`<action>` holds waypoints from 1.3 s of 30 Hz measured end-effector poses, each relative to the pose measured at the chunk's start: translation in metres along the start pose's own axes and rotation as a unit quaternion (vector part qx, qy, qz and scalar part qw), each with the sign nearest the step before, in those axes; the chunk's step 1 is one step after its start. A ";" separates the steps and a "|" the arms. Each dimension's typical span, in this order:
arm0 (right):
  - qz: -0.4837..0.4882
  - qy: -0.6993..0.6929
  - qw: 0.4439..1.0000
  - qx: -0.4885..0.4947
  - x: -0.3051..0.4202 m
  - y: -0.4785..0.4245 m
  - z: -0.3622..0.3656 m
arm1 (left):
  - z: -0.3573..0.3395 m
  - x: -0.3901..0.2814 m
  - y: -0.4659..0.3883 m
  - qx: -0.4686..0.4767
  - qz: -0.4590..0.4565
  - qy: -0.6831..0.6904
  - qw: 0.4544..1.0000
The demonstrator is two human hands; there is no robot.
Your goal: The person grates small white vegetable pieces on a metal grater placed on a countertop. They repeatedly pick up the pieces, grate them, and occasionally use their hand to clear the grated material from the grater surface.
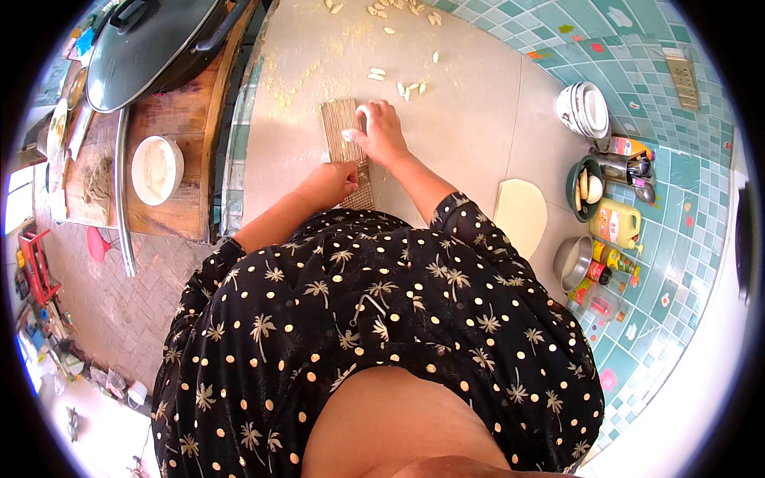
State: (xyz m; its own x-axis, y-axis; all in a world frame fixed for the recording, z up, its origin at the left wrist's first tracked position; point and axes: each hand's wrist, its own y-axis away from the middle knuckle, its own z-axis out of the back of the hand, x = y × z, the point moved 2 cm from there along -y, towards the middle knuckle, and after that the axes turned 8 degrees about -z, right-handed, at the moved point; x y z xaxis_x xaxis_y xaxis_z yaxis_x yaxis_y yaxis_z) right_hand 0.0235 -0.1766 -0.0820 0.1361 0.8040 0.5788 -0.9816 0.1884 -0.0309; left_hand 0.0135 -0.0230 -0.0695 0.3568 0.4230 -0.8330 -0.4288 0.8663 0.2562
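A narrow brown board [336,116] with a ridged surface lies on the light-coloured counter [460,131] in front of me. My right hand [382,132] is over its right edge, thumb and index finger spread apart. At the thumb tip, on the ridges, is a small pale bit that looks like dough [346,135]. My left hand [334,182] rests on the nearer part of the board with curled fingers; whether it grips anything is hidden. Several small shaped dough pieces [377,74] lie beyond the board. A flat sheet of dough [521,216] lies to the right.
Stacked bowls [583,109], a green bowl [583,188], a metal bowl [572,263] and a yellow jug [615,223] line the tiled wall. Leftward, a wooden surface [173,161] carries a white bowl of flour-like powder [157,170] and a large lidded pan [155,48].
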 end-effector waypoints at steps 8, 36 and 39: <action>-0.017 0.033 0.998 -0.058 -0.008 -0.045 -0.001 | 0.002 0.002 -0.005 0.004 -0.005 -0.001 1.000; -0.002 0.055 0.989 0.135 -0.067 -0.115 0.045 | 0.003 0.005 0.002 0.028 -0.034 -0.050 0.998; 0.028 -0.012 0.959 0.283 -0.042 -0.116 0.028 | 0.005 0.001 0.002 0.027 -0.031 -0.030 0.999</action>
State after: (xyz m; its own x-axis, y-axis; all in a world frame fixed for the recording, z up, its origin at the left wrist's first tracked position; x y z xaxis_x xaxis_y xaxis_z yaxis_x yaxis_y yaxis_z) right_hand 0.1279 -0.2484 -0.0802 0.0854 0.7896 0.6076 -0.9039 -0.1951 0.3807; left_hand 0.0169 -0.0193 -0.0671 0.4301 0.3824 -0.8178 -0.3607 0.9032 0.2326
